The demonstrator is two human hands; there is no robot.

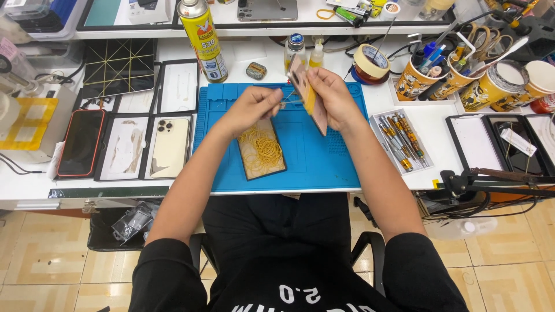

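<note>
A white workbench (439, 124) over tan floor tiles carries a blue mat (324, 156). Upper left stands a yellow spray can (203, 38). Above the mat, the right hand (334, 97) grips an upright phone back panel (306, 92); the left hand (251, 108) pinches tweezers (289, 99) against it.

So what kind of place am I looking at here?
Most likely a phone repair bench. The right hand holds a thin phone part over a blue silicone work mat, a white tray of small screwdrivers sits beside it, and phones in black trays lie to the left.
</note>
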